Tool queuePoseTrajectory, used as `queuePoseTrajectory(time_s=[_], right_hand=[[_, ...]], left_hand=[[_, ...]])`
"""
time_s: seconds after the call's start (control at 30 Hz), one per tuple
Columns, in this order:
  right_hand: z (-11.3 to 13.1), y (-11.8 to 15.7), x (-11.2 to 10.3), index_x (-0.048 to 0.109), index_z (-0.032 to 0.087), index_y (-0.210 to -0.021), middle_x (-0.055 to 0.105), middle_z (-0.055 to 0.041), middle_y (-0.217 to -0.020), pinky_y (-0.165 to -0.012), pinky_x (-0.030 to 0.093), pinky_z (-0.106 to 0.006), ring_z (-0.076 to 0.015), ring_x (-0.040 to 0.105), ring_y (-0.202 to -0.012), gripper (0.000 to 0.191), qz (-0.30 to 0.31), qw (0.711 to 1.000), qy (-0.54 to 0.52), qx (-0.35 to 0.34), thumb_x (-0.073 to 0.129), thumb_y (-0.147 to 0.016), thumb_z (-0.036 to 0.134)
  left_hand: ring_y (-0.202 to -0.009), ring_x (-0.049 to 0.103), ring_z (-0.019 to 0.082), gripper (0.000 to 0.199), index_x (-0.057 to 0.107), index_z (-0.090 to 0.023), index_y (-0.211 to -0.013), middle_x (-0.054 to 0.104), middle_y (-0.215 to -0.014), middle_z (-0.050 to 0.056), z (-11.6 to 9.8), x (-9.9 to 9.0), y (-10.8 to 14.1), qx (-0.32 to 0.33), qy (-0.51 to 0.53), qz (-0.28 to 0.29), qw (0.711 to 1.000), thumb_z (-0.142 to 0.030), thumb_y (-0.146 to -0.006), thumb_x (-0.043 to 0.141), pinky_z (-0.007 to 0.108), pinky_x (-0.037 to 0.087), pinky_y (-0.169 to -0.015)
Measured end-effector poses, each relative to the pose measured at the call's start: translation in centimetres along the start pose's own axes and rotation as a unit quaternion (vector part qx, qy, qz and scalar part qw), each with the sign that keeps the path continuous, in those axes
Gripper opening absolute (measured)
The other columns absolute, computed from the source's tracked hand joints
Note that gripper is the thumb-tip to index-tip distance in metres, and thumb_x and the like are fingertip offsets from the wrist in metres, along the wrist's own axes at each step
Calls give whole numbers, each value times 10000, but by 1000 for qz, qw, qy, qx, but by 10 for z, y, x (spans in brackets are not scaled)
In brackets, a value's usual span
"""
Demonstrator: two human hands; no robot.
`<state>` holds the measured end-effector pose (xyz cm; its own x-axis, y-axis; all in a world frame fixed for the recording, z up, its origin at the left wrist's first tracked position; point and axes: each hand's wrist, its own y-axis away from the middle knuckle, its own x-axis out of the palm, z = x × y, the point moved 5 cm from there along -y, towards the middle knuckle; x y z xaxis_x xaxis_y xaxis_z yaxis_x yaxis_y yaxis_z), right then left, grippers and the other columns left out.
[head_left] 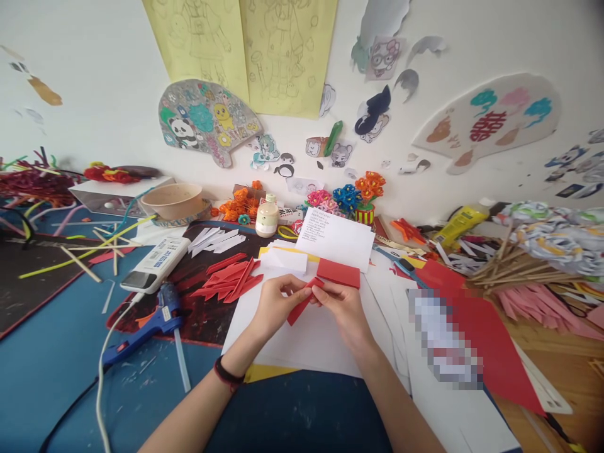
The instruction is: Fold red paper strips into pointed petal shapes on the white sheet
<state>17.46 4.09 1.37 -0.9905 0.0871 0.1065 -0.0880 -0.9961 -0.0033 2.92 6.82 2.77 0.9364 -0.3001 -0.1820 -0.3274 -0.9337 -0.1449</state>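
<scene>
A narrow red paper strip is pinched between both hands above white paper sheets. My left hand grips its upper left edge, with thumb and fingers pressed together. On the other side my right hand holds the strip's upper end, the fingertips nearly meeting those of the left. Just behind the right hand lies a stack of red paper. Folded red strips are piled to the left, with white strips beyond them. A small white paper stack sits behind the left hand.
A blue glue gun and a white power bank with a cable are at the left. Behind stand a small bottle, a bowl and a handwritten card. Red sheets and wooden sticks lie right.
</scene>
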Motion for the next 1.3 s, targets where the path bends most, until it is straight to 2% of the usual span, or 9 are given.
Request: queuePoseTrajectory(time_s=[0.2,0.4,0.57,0.7,0.83,0.97,1.13,1.3], right_hand=[[6,1,0,717,167,-711,638,-25,-580,-575,450,-276,-138,559,-564,248,8,999,26,-20,713,-761,411],[11,5,9,683,163,-663,609,-18,-542,-497,411,-263,-128,528,-497,299,52,997,51,-23,695,-772,441],[12,7,10,642,167,-625,584,-5,-530,-484,388,-252,-119,516,-490,316,67,995,71,-31,674,-797,430],[12,7,11,608,174,-620,559,10,-539,-491,373,-251,-117,514,-502,323,98,993,63,-23,671,-797,436],[13,8,14,561,180,-625,517,26,-560,-497,356,-246,-107,490,-517,333,126,991,52,-6,671,-792,447],[15,9,15,503,189,-616,465,40,-561,-483,312,-241,-92,437,-509,350,138,990,38,7,663,-795,443],[12,8,12,500,192,-611,444,43,-547,-485,291,-244,-92,402,-508,357,130,991,39,15,669,-776,459],[8,1,3,481,188,-571,420,56,-492,-475,261,-242,-83,375,-479,373,65,998,22,-8,698,-748,435]], left_hand=[[-687,612,158,310,687,-144,-805,711,-764,47,-7,-2,-2,4,-37,16,999,-435,-857,593,244,430,-636],[-674,566,140,324,657,-145,-794,669,-743,32,-13,-5,1,33,-37,-12,999,-430,-887,535,232,423,-640],[-646,519,119,256,583,-147,-756,603,-691,6,-14,-2,3,31,-38,-5,999,-347,-900,512,217,395,-617],[-613,451,104,248,522,-159,-737,524,-650,-19,-13,1,3,36,-27,24,999,-327,-911,470,207,348,-573],[-613,404,99,223,493,-165,-712,472,-637,-32,-15,1,5,52,-42,20,998,-292,-894,468,204,326,-569],[-615,391,102,250,471,-169,-697,447,-633,-33,-12,4,4,38,-38,28,998,-311,-900,439,206,320,-569],[-611,376,103,298,453,-173,-694,426,-633,-34,-8,6,3,33,-40,38,998,-374,-913,430,209,314,-564],[-608,399,106,361,465,-171,-689,446,-635,-30,-3,11,3,16,-42,80,996,-441,-923,414,217,325,-567]])
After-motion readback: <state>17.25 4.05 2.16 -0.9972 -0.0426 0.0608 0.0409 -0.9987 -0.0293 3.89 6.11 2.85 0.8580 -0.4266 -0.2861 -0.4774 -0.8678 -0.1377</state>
